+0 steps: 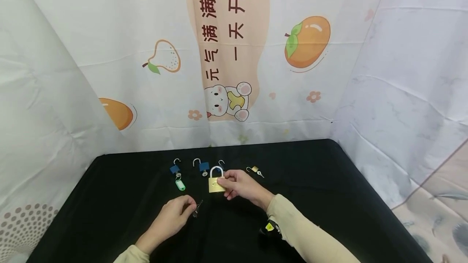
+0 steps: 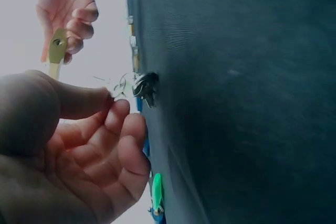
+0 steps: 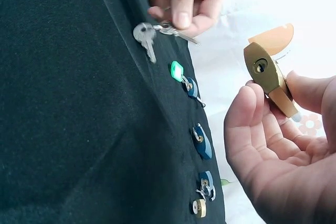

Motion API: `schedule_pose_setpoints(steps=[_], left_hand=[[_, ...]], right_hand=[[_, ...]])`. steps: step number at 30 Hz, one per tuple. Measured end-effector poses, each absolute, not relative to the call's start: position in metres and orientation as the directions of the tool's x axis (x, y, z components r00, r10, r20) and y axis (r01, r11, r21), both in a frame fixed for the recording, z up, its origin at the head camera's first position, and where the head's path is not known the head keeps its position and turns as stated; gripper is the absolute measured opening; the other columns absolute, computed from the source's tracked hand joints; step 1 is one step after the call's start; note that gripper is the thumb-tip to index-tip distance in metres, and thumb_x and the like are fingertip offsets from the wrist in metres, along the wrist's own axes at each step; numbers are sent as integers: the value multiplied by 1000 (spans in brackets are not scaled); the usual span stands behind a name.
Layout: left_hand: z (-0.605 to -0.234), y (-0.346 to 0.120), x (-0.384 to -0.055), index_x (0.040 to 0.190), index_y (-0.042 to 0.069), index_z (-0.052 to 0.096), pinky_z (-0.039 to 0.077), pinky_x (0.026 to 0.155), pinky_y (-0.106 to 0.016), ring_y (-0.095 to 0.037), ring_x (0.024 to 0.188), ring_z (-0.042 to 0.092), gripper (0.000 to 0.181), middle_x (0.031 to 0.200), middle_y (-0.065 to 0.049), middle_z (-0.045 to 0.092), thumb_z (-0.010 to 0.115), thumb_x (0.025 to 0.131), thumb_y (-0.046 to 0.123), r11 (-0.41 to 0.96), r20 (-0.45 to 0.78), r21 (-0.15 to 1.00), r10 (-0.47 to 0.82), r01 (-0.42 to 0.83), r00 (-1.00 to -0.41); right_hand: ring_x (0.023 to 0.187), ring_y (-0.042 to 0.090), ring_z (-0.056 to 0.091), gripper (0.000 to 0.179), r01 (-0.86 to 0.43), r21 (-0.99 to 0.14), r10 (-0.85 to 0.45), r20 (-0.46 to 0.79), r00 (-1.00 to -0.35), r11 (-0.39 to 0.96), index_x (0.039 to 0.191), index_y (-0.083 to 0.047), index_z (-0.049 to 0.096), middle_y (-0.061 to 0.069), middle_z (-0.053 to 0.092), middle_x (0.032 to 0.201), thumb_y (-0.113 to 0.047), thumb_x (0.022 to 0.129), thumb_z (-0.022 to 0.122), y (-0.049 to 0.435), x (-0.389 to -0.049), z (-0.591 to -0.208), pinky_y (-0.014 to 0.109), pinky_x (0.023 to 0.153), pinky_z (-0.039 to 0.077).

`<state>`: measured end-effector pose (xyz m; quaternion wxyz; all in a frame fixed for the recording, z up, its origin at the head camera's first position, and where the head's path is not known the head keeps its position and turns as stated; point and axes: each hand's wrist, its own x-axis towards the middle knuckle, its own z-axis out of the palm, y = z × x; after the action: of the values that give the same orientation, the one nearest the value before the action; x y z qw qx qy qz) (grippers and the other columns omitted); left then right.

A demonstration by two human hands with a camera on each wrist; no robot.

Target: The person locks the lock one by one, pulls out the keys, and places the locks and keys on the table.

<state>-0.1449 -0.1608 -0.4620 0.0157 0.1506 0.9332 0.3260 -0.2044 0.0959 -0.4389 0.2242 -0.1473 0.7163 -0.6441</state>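
My right hand (image 1: 243, 186) grips a large brass padlock (image 1: 215, 186) upright above the black cloth, its thumb on the front face. The silver shackle points up and both its legs meet the body. In the right wrist view the keyhole (image 3: 260, 66) on the padlock's underside shows. Lower and to the left, my left hand (image 1: 172, 214) pinches a small bunch of keys (image 1: 196, 211) between thumb and forefinger. One silver key (image 3: 146, 40) dangles from the bunch, and another pokes out past the thumb. The keys are apart from the padlock.
On the table's black cloth (image 1: 329, 206), blue padlocks (image 1: 204, 167) with open shackles and keys lie behind my hands, one partly hidden by the brass padlock. A green tag (image 1: 180, 184) hangs off the leftmost. A small brass padlock (image 1: 255, 169) lies right. Printed curtains (image 1: 164, 92) enclose the table.
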Motion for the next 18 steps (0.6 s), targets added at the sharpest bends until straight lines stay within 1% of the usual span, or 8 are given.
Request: schedule_pose_setpoints(steps=[7,11,13,15,18], left_hand=[[-460,-162,-145,90,14,68,42,55,-27,-9,62,49,8,78,7,56,67,97,10,780,-20,583,292,226,-956],[-458,-162,-146,91,13,68,43,57,-28,-9,64,51,6,79,8,59,68,97,12,791,0,575,253,207,-968],[-457,-161,-148,98,11,70,46,60,-29,-8,68,54,3,83,8,64,68,98,13,785,32,586,224,200,-974],[-455,-160,-150,109,7,69,51,67,-32,-8,75,61,13,91,5,69,66,99,15,761,61,616,210,202,-976],[-450,-157,-153,130,-1,61,56,75,-36,-14,89,67,32,108,-5,72,62,102,15,675,61,712,212,191,-975]], right_hand=[[67,15,63,27,73,-987,-516,-136,-846,141,106,-1,62,17,68,88,-27,101,65,90,-206,-441,33,66,58],[66,15,63,25,82,-986,-510,-146,-848,146,105,0,62,18,68,88,-25,101,65,85,-207,-444,33,65,58],[66,15,63,26,91,-986,-508,-151,-848,140,107,1,62,19,69,89,-24,102,65,81,-208,-447,33,65,58],[66,15,64,26,103,-985,-508,-158,-846,135,110,2,61,19,69,90,-23,102,64,76,-210,-449,33,66,59],[68,15,66,27,124,-984,-511,-173,-842,128,114,3,60,18,70,94,-21,104,61,66,-213,-454,34,68,59]])
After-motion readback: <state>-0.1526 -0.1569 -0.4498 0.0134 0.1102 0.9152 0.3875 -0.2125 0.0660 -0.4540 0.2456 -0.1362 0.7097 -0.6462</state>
